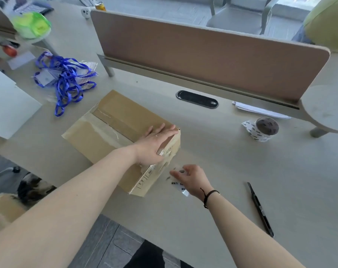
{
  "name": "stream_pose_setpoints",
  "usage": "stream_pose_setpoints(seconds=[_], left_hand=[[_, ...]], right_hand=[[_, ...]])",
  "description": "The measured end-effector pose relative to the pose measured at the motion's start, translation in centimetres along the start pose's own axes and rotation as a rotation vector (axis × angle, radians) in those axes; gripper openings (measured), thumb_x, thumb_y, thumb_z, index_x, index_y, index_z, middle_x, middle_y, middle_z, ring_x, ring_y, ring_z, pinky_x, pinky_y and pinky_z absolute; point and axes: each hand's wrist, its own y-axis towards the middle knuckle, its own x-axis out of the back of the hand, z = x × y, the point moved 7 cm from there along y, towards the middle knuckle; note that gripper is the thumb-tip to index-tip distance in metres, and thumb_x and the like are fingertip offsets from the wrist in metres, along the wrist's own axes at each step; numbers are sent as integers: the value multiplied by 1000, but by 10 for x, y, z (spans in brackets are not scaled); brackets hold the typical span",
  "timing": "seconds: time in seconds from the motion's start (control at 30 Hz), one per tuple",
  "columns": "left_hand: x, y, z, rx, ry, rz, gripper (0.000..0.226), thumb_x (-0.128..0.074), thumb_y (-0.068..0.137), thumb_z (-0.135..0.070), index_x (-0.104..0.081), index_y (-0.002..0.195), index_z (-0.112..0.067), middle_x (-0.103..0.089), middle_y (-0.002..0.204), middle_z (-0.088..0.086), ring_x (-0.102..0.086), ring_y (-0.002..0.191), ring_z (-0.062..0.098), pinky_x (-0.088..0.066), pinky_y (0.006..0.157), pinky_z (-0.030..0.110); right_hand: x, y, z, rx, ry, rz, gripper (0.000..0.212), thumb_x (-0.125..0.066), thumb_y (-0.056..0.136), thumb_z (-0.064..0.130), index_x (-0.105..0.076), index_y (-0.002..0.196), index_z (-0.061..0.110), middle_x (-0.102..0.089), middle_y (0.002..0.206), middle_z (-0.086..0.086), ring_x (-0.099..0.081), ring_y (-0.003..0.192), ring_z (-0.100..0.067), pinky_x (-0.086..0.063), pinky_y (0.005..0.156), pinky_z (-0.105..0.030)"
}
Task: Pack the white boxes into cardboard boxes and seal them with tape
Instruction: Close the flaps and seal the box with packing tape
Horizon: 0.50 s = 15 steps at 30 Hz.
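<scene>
You were mid-seal here: your left hand [156, 144] lay flat, fingers spread, on the near end of the closed cardboard box [121, 138] sitting mid-surface, while your right hand [191, 178] pinched a loose printed tape strip [178, 185] beside it. Looked like the next move was smoothing that strip down the box's end; tape roll [263, 128] and utility knife [261, 209] sat off right.
</scene>
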Motion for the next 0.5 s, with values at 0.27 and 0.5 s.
stream_pose_setpoints(seconds=[0.27, 0.5], left_hand=[[-27, -72, -52, 100, -242, -593, 56, -53, 87, 4, -55, 136, -23, -58, 137, -13, -47, 123, 5, -30, 111, 14], [-148, -105, -49, 853, -1476, -449, 17, -62, 91, -10, -57, 107, -10, -64, 85, 10, -58, 70, 25, -50, 67, 34]], right_hand=[[6, -2, -2, -5, -48, 50, 56, -72, 83, 54, -33, 67, 17, -34, 63, 2, -29, 57, -17, -22, 51, -28], [22, -20, -13, -37, 29, 122, 47, -69, 89, 51, -44, 75, 13, -39, 67, -1, -31, 58, -15, -21, 47, -22]])
